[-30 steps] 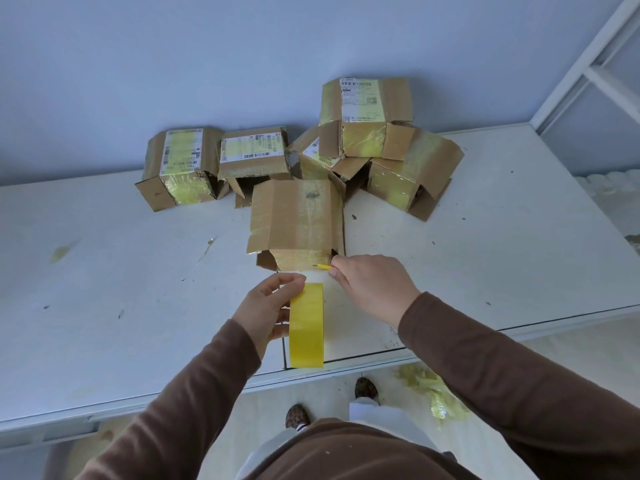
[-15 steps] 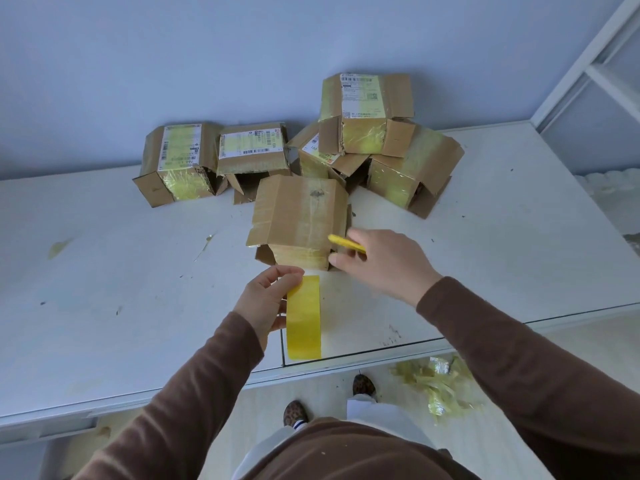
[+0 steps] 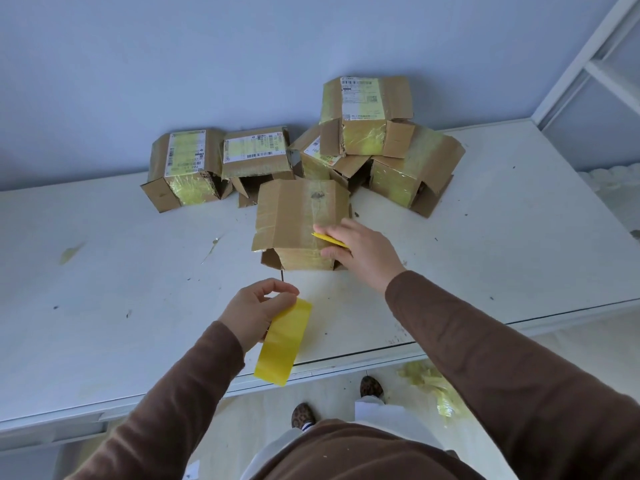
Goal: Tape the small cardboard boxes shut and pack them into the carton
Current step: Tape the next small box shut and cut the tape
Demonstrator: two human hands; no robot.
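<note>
A small cardboard box stands on the white table in front of me, its top flaps closed and covered in clear tape. My right hand rests on the box's near right corner, with its thumb on the front face, and holds a thin yellow tool between its fingers. My left hand grips a yellow tape roll above the table's near edge, tilted to the right. No carton is in view.
Several more small boxes with yellow tape and labels lie against the wall: two on the left and a stacked pile on the right. Crumpled yellow tape scraps lie on the floor. A white frame rises at right.
My right hand has moved with the yellow tool from the box's front lower edge up onto its top right corner. The tape roll has tipped to the right and drawn back from the box.
</note>
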